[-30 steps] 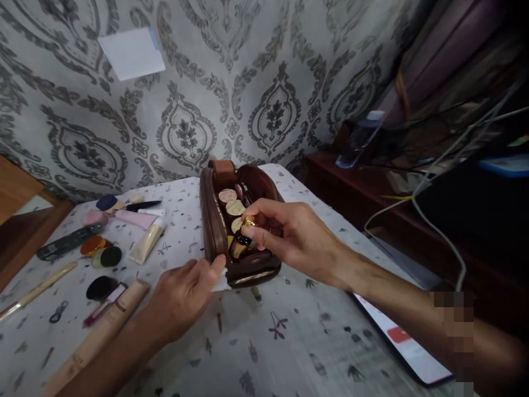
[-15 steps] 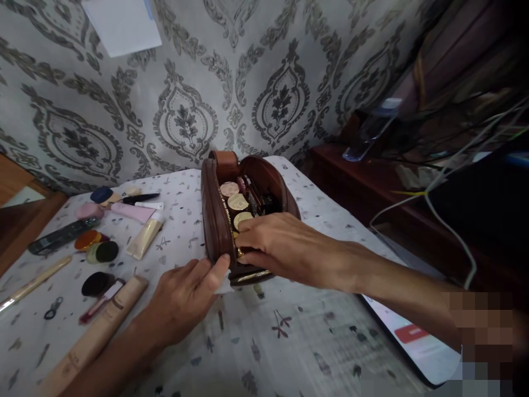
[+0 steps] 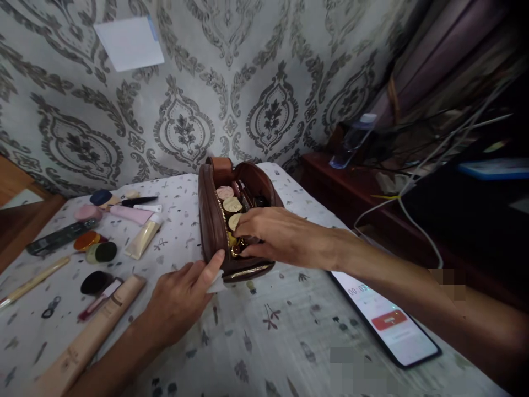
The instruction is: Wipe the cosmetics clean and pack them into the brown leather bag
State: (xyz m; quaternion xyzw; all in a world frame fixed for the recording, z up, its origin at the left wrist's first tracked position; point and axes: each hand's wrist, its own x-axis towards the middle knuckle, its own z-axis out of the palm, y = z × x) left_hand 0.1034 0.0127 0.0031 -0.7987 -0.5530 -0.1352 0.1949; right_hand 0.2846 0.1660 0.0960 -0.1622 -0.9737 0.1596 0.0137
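Observation:
An open brown leather pouch [image 3: 211, 220] stands on the patterned tablecloth, packed with several round gold-lidded jars [image 3: 232, 205]. My right hand [image 3: 275, 234] reaches into its near end, fingers curled over a small gold-capped bottle [image 3: 236, 249] that sits low inside. My left hand [image 3: 182, 298] rests on the cloth at the pouch's near corner, its thumb pressed against the pouch and a white scrap under the fingers.
Cosmetics lie at the left: a cream tube [image 3: 142, 240], a pink tube [image 3: 130, 214], round compacts [image 3: 99, 251], brushes and a long beige tube [image 3: 82, 344]. A phone [image 3: 388, 322] with a lit screen lies at the right. Cables hang over a dark shelf [image 3: 363, 187].
My right hand has lowered the gold-capped bottle from above the pouch's rim down into the pouch. My left hand has stayed at the pouch's corner.

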